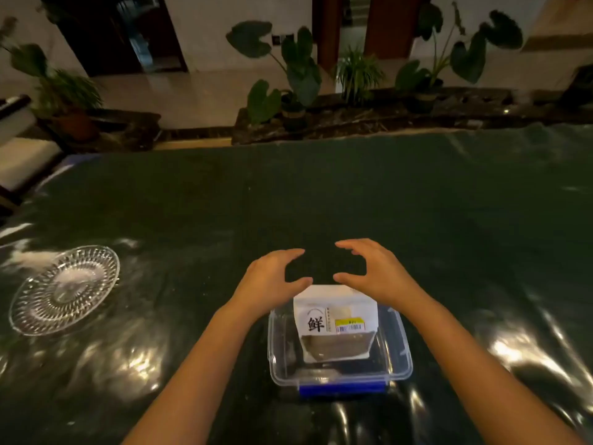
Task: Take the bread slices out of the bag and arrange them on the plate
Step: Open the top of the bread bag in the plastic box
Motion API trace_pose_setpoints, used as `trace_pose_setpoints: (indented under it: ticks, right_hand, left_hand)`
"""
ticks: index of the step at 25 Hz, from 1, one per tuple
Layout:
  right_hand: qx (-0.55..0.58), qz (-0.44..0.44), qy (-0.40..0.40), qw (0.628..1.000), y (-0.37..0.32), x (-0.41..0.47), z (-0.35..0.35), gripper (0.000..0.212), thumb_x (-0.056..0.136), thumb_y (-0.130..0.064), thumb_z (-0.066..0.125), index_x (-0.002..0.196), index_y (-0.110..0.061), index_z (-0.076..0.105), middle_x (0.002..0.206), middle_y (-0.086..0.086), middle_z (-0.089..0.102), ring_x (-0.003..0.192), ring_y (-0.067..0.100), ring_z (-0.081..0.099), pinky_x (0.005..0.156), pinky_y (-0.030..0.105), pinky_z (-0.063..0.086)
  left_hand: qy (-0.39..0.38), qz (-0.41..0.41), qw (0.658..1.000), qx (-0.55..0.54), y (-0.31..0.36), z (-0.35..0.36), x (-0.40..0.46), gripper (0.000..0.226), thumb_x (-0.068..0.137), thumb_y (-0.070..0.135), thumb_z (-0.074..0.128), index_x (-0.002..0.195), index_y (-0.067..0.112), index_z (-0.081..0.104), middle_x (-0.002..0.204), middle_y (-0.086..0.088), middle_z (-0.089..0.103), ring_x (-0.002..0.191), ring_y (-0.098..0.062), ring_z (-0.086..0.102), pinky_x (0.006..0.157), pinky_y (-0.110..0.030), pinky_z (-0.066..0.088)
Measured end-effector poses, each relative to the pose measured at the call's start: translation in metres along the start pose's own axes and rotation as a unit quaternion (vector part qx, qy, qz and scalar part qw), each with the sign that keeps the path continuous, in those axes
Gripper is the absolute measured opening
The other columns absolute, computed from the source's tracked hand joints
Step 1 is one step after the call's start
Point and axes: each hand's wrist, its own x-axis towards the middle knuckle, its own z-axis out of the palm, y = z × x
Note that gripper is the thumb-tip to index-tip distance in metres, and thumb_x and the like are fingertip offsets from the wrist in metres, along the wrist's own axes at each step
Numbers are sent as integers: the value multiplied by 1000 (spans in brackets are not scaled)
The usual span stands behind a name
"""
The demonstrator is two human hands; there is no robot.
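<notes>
A white bread bag [335,319] with a black character and a yellow price label stands upright inside a clear plastic box [401,358] near the table's front. Its lower window shows dark; no slices can be made out. My left hand [272,277] and my right hand [373,268] hover just above the bag's top, fingers curved and apart, thumbs near the upper edge, holding nothing. A cut-glass plate [64,290] lies bare at the left of the table, well apart from the box.
A dark green glossy cloth [321,194] covers the table. The box has a blue latch [343,388] on its near side. Potted plants [298,72] stand on a ledge beyond the far edge.
</notes>
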Motion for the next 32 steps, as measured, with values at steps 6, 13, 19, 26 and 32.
trace_pose_setpoints:
  ticks: [6, 13, 19, 26, 32]
  right_hand:
    - [62, 43, 4, 997, 39, -38, 19, 34, 77, -19, 69, 109, -26, 63, 115, -4, 58, 110, 12, 51, 93, 31, 48]
    - [128, 67, 78, 986, 50, -31, 27, 19, 79, -9, 66, 97, -15, 68, 99, -1, 60, 96, 14, 59, 78, 21, 51]
    - [162, 113, 68, 978, 53, -18, 27, 11, 80, -15, 65, 91, -17, 69, 95, -2, 64, 89, 11, 61, 70, 17, 50]
    - [154, 128, 41, 979, 54, -10, 22, 10, 83, -18, 62, 90, -15, 68, 95, 1, 67, 89, 15, 62, 70, 20, 50]
    - [215, 123, 22, 968, 49, -8, 17, 10, 86, -23, 58, 90, -19, 66, 100, -1, 64, 95, 14, 59, 70, 19, 48]
  left_hand:
    - [-39, -23, 996, -81, -22, 37, -21, 48, 78, 23, 70, 123, 29, 54, 125, 6, 57, 107, -2, 51, 86, -14, 40]
    - [57, -25, 991, -121, -21, 54, -14, 20, 79, 16, 67, 93, 29, 62, 91, 17, 55, 85, 1, 55, 70, -12, 44]
    - [32, -9, 996, -78, -21, 57, -8, 28, 76, 20, 71, 96, 31, 56, 97, 14, 52, 93, -6, 55, 78, -20, 49]
    - [60, 48, 997, 23, -18, 51, -11, 48, 77, 33, 69, 120, 34, 47, 109, 17, 53, 94, 0, 53, 74, -12, 45]
    - [83, 33, 991, -97, -21, 50, -4, 10, 85, 23, 61, 92, 22, 67, 83, 17, 56, 79, 2, 55, 69, -13, 43]
